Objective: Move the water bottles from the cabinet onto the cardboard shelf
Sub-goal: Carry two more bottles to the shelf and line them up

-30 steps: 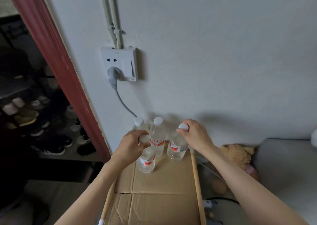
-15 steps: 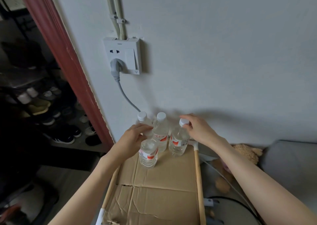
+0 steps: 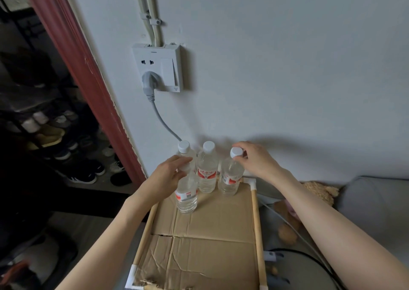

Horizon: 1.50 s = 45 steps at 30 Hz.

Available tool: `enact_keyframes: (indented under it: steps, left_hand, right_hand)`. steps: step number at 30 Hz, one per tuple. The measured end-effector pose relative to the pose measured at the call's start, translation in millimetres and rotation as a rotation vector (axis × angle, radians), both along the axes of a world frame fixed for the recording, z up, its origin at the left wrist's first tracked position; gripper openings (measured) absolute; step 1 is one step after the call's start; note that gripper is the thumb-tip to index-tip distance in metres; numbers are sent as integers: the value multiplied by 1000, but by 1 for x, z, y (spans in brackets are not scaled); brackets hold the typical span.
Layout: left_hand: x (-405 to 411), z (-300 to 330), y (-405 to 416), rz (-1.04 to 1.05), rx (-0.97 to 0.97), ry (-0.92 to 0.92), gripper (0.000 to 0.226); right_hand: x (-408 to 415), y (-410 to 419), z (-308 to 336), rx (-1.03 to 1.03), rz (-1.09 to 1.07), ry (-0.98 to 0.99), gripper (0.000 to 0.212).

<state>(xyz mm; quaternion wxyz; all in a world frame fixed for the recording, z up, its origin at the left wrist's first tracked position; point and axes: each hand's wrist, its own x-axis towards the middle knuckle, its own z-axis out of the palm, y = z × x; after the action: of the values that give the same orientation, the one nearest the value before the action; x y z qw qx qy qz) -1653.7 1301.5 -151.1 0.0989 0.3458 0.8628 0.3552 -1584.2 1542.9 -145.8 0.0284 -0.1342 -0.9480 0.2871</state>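
Several clear water bottles with white caps and red labels stand on the far end of the cardboard shelf [image 3: 212, 230], against the wall. My left hand [image 3: 167, 175] pinches the neck of the front left bottle [image 3: 187, 198] between thumb and nearly straight fingers, hiding its cap. Behind it stands another bottle [image 3: 184, 147], and the middle bottle [image 3: 207, 174] is beside them. My right hand [image 3: 254, 161] holds the cap of the right bottle [image 3: 230, 179] with its fingertips. All bottles are upright.
A wall socket [image 3: 158, 67] with a grey plug and cable hangs above the bottles. A red door frame [image 3: 88, 86] and a dark shoe rack [image 3: 55, 139] lie to the left. A plush toy [image 3: 318, 192] and grey cushion [image 3: 376, 203] sit to the right.
Both hands have loosened: my left fingers have straightened from a full grip on the front bottle, and my right hand has slid off the cap to its fingertips. The view has tilted down.
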Motion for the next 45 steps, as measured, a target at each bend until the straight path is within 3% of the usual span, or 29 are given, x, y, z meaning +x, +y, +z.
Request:
enact_keyframes:
  steps: [5, 11, 16, 27, 31, 35, 40, 43, 45]
  left_hand:
    - [0, 0, 3, 104, 31, 6, 36]
    - [4, -2, 3, 98, 59, -4, 46]
    - [2, -2, 3, 162, 49, 34, 37]
    - [1, -8, 6, 271, 106, 48, 36]
    - [7, -13, 4, 236, 145, 71, 42]
    - [20, -30, -1, 284, 261, -23, 64]
    - [43, -79, -4, 474, 333, -244, 96]
    - [51, -108, -2, 464, 273, -359, 97]
    - [54, -116, 1, 513, 260, -461, 84]
  right_hand:
    - [-5, -2, -4, -15, -68, 47, 33]
    - [3, -4, -18, -49, -72, -6, 52]
    - [-1, -7, -20, -88, -96, 56, 38]
    - [-8, -10, -24, -106, -92, 83, 39]
    - [-2, -8, -39, -228, -151, 141, 46]
    - [14, -14, -68, -443, -267, 196, 66]
    - [26, -27, -109, -529, -298, 1, 80]
    - [23, -34, -125, -512, -344, -91, 74]
    - [20, -38, -130, -485, -381, -106, 68]
